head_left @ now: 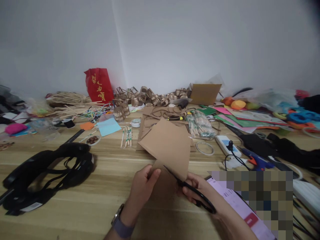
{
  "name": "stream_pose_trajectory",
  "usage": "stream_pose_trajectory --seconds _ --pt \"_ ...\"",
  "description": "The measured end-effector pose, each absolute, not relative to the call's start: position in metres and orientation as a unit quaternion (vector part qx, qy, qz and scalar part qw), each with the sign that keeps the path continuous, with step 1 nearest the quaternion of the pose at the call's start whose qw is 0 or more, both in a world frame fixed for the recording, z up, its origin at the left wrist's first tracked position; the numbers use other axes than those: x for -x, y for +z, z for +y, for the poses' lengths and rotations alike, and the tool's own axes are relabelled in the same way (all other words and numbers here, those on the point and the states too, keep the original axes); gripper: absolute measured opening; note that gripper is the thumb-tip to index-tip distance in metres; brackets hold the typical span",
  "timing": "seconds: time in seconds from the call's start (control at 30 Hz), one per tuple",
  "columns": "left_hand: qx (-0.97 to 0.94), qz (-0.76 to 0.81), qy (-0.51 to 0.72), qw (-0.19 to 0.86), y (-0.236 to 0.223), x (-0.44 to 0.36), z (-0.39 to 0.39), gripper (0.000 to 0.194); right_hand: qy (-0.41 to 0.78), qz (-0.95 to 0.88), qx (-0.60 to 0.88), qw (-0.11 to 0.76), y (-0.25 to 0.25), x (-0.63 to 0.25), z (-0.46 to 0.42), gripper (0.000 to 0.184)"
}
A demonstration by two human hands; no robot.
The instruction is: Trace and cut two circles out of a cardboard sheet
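A brown sheet of cardboard [170, 143] is held up over the front of the table, tilted, with one corner pointing away from me. My left hand [145, 183] grips its lower left edge, thumb on top and fingers hidden behind. In my right hand [196, 188] is a pair of black-handled scissors [200, 195], with the blades lying across the lower part of the cardboard and pointing to the upper left. Whether the blades are apart is hard to make out. Below them a darker flap of the cardboard hangs in shadow.
Behind the cardboard lie another cardboard piece [147, 123] and yellow-black pliers [175, 118]. A tape roll [205, 148], power strip [228, 146] and blue glue gun [258, 161] are to the right, beside a phone [235, 200]. A black headset-like device [50, 173] lies left.
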State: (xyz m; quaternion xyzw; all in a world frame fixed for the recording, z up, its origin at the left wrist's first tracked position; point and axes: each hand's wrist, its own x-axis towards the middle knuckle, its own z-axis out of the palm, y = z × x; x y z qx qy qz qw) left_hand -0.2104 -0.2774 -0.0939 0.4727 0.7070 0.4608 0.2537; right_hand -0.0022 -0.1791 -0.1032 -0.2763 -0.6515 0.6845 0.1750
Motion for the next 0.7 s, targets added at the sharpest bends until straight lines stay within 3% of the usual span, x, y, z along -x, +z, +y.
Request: stream_pose_trajectory --seconds 0.7 --pt "-0.462 0.682 0.487 0.290 -0.095 0.211 -0.275 0.043 0.731 -0.608 0.263 0.163 -0.108 0.007 -0.179 0.066"
